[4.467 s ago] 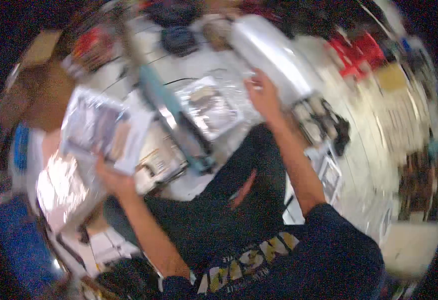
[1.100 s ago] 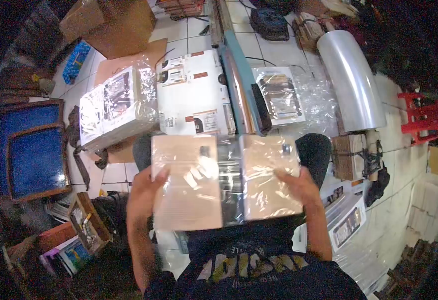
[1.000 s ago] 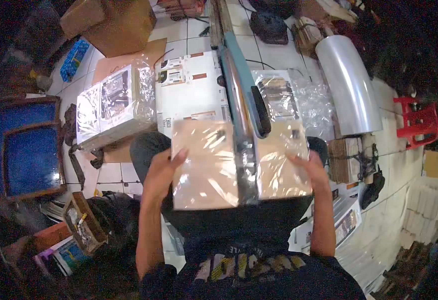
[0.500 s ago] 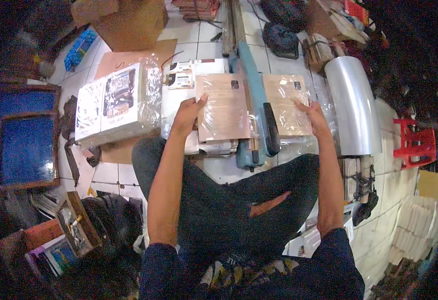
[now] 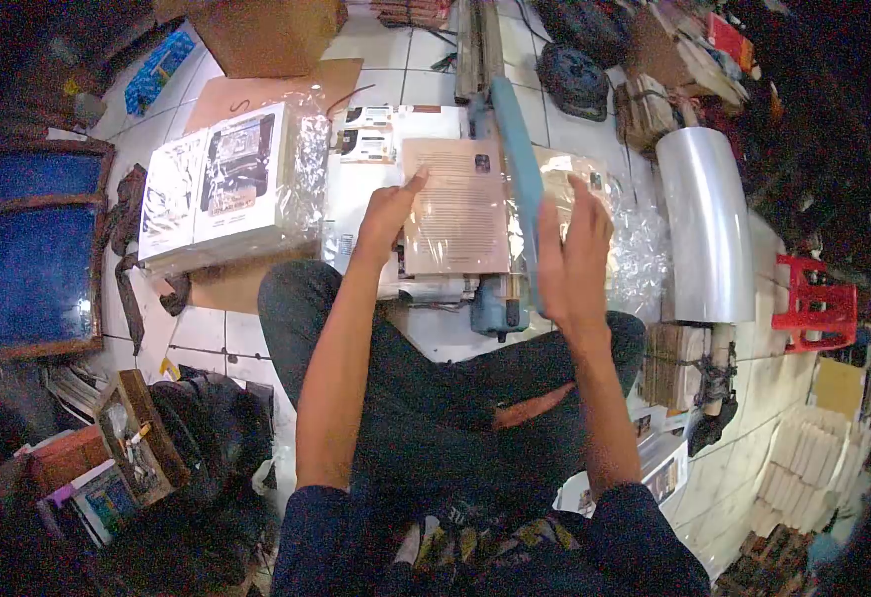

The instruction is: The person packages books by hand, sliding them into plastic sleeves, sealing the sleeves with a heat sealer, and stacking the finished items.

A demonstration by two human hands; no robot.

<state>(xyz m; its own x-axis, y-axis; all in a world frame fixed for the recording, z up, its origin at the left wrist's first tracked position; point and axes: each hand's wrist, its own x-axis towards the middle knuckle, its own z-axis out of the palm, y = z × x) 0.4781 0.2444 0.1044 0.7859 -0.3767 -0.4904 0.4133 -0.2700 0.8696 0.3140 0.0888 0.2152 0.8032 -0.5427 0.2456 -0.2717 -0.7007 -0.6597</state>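
Note:
My left hand [image 5: 388, 221] grips the left edge of a brown book [image 5: 455, 209] in clear film, its thumb on top of the cover. A long blue bar sealer [image 5: 518, 139] stands just right of that book. My right hand [image 5: 577, 249] is over the sealer's near end and hides its black handle; its fingers point away from me, slightly blurred, and whether they hold the handle is hidden. Beyond those fingers lies a second brown book [image 5: 558, 169], partly covered, with loose clear film [image 5: 640, 239] around it.
Wrapped white books [image 5: 241, 174] are stacked at the left on cardboard [image 5: 226, 284]. A big roll of film [image 5: 706, 224] lies at the right, near a red stool [image 5: 819, 303]. A cardboard box [image 5: 266, 35] is at the back left.
My right hand has let go of the right-hand book and moved left onto the sealer. My left hand still holds the left book. The whole view has shifted slightly.

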